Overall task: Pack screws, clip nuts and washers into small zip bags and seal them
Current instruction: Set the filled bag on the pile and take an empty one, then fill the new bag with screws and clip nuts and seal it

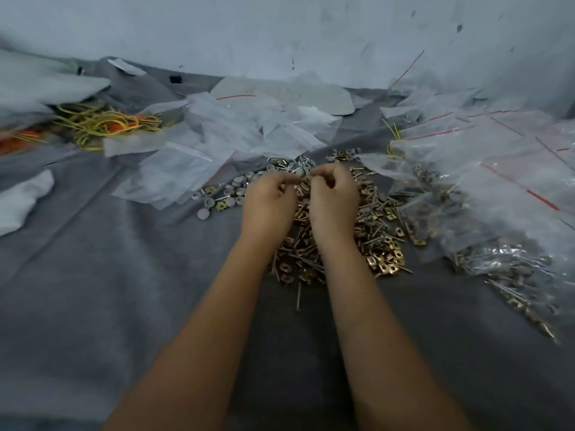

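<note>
Screws (311, 244), thin coppery shafts, lie heaped with brassy square clip nuts (385, 262) and flat grey round washers (217, 197) on soft grey cloth (93, 275). Above the pile's far end, the left hand (269, 202) and right hand (334, 199) curl their fingertips together; whatever they pinch is too small and blurred to name. Empty clear zip bags (217, 132) lie crumpled behind; filled bags (485, 213) glint at right, partly cut off.

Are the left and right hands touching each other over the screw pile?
Cannot tell. In the head view the left hand and right hand bring curled fingertips together above the screw pile, but blur hides any contact or gap.
</note>
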The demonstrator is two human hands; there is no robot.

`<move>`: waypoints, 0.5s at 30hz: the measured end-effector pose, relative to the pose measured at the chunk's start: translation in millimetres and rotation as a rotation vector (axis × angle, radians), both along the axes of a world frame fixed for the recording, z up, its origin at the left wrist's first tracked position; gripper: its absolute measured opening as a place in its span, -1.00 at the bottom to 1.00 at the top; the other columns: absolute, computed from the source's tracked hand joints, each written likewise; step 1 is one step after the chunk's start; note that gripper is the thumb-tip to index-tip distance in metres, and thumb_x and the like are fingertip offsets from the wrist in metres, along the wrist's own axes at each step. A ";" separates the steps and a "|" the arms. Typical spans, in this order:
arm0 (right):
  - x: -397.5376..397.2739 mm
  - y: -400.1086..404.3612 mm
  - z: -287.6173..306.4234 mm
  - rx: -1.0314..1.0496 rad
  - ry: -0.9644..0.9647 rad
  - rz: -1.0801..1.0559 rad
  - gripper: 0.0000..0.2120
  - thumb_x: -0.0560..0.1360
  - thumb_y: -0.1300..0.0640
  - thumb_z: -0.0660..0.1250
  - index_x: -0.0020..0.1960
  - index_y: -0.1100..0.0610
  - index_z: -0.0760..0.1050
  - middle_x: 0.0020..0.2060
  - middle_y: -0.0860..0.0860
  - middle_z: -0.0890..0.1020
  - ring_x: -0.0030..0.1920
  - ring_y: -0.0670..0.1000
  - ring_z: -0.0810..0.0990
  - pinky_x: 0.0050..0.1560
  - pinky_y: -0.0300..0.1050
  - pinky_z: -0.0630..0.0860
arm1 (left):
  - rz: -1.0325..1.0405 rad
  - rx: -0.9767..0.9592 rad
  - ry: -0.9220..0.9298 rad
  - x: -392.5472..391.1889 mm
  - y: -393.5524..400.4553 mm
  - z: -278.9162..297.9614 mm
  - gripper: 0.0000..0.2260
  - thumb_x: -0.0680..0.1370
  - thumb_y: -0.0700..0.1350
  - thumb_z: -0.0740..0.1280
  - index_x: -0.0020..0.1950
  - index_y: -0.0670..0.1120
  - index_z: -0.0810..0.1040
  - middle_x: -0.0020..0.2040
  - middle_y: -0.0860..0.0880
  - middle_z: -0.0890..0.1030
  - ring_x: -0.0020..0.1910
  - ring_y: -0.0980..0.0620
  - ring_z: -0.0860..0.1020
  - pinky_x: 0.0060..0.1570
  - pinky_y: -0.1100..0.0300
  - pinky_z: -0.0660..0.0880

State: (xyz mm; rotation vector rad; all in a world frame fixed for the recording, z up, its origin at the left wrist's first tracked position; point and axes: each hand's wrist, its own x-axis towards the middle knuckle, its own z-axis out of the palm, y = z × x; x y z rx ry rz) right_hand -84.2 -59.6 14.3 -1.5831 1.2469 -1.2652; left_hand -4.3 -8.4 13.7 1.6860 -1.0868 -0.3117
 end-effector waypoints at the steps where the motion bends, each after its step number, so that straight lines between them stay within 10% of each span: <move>1: 5.0 4.3 0.5 -0.021 0.007 0.060 -0.85 0.48 0.20 0.22 -0.07 0.04 0.55 -0.14 -0.03 0.61 -0.13 0.02 0.57 -0.05 0.06 0.53 | 0.090 -0.003 -0.040 12.8 3.6 -1.2 -0.71 0.52 -0.25 0.22 0.07 -0.02 0.69 -0.13 0.03 0.66 -0.30 0.20 0.53 -0.31 0.26 0.46; 4: 20.8 11.8 2.2 -0.100 0.108 0.208 -0.78 0.50 0.23 0.22 -0.16 -0.07 0.52 -0.19 -0.12 0.58 -0.29 -0.16 0.50 -0.29 -0.21 0.41 | 0.256 0.038 -0.170 46.5 10.0 -5.8 -0.69 0.49 -0.28 0.21 0.08 -0.07 0.68 0.09 -0.09 0.65 0.09 -0.14 0.57 0.10 -0.02 0.51; 7: 21.9 8.3 2.1 -0.146 0.220 0.306 -0.79 0.52 0.24 0.22 -0.12 -0.03 0.55 -0.16 -0.12 0.58 -0.28 -0.17 0.51 -0.32 -0.23 0.39 | 0.343 0.290 -0.300 67.5 9.6 -9.0 -0.63 0.54 -0.19 0.21 0.33 -0.06 0.52 0.51 -0.18 0.32 0.53 -0.18 0.16 0.49 -0.04 0.11; 15: 11.9 7.3 -8.7 -0.159 0.252 0.288 -0.79 0.53 0.21 0.23 -0.08 -0.04 0.57 -0.20 -0.13 0.59 -0.36 -0.15 0.49 -0.38 -0.18 0.40 | 0.424 0.422 -0.357 67.5 11.6 -19.7 -0.52 0.56 -0.09 0.23 0.48 -0.09 0.29 0.38 -0.17 0.41 0.36 -0.22 0.33 0.33 -0.04 0.21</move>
